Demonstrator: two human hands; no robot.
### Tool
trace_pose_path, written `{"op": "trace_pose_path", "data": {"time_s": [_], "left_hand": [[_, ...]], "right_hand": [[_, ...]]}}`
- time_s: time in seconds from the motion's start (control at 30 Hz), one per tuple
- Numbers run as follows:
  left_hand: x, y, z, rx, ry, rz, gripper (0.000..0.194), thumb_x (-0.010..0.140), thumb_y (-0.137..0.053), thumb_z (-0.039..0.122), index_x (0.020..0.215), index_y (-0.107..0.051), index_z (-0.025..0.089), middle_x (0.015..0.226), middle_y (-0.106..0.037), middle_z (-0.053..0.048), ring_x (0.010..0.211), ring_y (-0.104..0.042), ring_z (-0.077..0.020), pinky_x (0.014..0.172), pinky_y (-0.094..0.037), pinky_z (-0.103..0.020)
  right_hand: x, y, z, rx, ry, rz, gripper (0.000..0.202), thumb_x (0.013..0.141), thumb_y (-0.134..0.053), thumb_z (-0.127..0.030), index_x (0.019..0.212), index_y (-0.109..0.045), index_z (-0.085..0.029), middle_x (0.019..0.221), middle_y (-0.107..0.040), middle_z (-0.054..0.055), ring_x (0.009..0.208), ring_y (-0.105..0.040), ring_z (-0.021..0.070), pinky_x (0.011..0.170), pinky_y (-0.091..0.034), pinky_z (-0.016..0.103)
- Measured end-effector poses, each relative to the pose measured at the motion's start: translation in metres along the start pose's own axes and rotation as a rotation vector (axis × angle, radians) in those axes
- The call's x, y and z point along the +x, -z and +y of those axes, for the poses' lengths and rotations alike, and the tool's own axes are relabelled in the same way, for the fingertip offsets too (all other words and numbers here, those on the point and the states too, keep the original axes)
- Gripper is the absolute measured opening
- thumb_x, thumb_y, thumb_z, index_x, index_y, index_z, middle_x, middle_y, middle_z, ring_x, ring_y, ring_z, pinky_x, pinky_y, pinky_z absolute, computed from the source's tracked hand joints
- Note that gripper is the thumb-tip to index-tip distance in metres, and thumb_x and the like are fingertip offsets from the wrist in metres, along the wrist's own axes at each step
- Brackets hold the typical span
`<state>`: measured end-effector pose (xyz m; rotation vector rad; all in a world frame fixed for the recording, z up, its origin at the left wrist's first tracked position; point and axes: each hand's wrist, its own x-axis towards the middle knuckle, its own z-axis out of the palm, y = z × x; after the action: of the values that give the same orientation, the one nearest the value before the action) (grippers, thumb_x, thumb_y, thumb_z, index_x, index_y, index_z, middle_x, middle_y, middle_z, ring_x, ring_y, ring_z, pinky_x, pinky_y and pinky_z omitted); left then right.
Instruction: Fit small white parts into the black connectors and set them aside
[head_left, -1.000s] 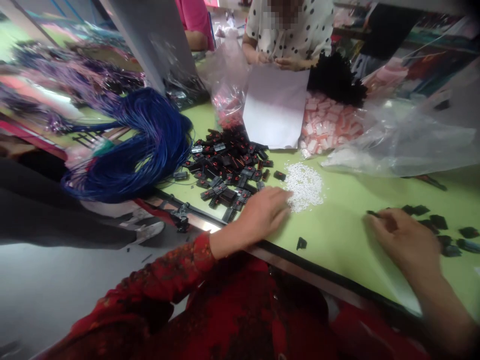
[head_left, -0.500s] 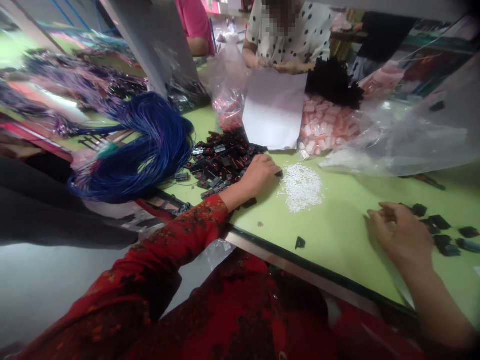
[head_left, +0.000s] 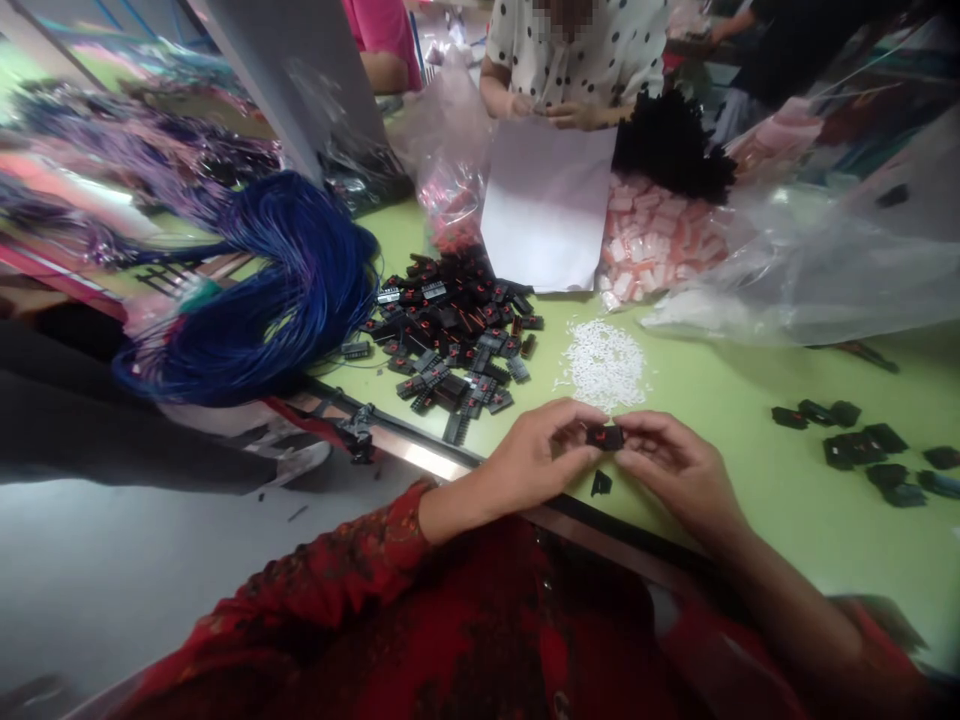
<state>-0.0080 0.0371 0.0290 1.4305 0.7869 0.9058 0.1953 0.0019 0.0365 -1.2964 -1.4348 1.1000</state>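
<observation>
Between my two hands is a small black connector housing (head_left: 604, 437) with a red mark on its face. My left hand (head_left: 541, 452) pinches its left end, and my right hand (head_left: 675, 462) pinches the right end. Just below it on the green table lies a small black piece (head_left: 601, 483). Beyond my fingertips is a heap of tiny white parts (head_left: 606, 362). To the left spreads a pile of black connector housings (head_left: 457, 335), many with red marks. Several more black housings (head_left: 862, 446) lie apart on the right.
A bundle of blue wires (head_left: 300, 290) lies at the left. White paper (head_left: 547, 215) stands behind the pile, beside pink-and-white pieces (head_left: 660, 240) and a black heap (head_left: 671, 145). A clear plastic bag (head_left: 825, 270) spreads at the right. Across the table sits a person in a dotted shirt (head_left: 622, 60).
My left hand has come from the black pile toward the table's front edge. My right hand has moved left from the right-hand housings. Both now meet on one black housing.
</observation>
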Motion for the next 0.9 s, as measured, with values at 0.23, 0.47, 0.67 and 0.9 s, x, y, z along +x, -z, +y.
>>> {"op": "trace_pose_path", "data": {"time_s": [0.23, 0.47, 0.67, 0.9], "left_hand": [[-0.012, -0.015, -0.009, -0.586, 0.422, 0.021, 0.047, 0.071, -0.091, 0.033, 0.109, -0.071, 0.013, 0.095, -0.070, -0.006, 0.077, -0.066, -0.0118, 0.075, -0.054, -0.027], [-0.016, -0.020, -0.014, -0.637, 0.451, 0.113, 0.048, 0.075, -0.089, 0.038, 0.111, -0.073, 0.012, 0.078, -0.072, -0.004, 0.069, -0.069, -0.0125, 0.062, -0.051, -0.022], [-0.009, -0.012, -0.019, -0.656, 0.421, 0.107, 0.044, 0.080, -0.083, 0.034, 0.116, -0.070, 0.012, 0.070, -0.070, -0.003, 0.056, -0.063, -0.0102, 0.052, -0.045, -0.020], [-0.011, -0.011, -0.020, -0.795, 0.450, 0.057, 0.046, 0.075, -0.088, 0.030, 0.115, -0.072, 0.014, 0.086, -0.073, -0.004, 0.061, -0.065, -0.0082, 0.059, -0.051, -0.020]], "right_hand": [[-0.028, -0.008, 0.004, -0.408, 0.307, 0.146, 0.016, 0.086, -0.077, -0.021, 0.098, -0.069, -0.028, 0.088, -0.075, 0.002, 0.071, -0.070, 0.0173, 0.069, -0.060, 0.034], [-0.015, 0.010, 0.007, -0.484, 0.231, 0.035, 0.005, 0.094, -0.067, -0.029, 0.091, -0.070, -0.028, 0.087, -0.075, 0.003, 0.077, -0.070, 0.0198, 0.072, -0.058, 0.036], [0.024, 0.028, 0.031, -0.637, 0.231, 0.010, 0.014, 0.095, -0.062, -0.030, 0.092, -0.074, -0.023, 0.090, -0.072, 0.006, 0.081, -0.067, 0.0216, 0.077, -0.054, 0.038], [0.030, 0.020, 0.030, -0.786, 0.251, -0.016, 0.018, 0.094, -0.055, -0.026, 0.081, -0.066, -0.021, 0.079, -0.063, 0.005, 0.070, -0.056, 0.0193, 0.066, -0.044, 0.034]]}}
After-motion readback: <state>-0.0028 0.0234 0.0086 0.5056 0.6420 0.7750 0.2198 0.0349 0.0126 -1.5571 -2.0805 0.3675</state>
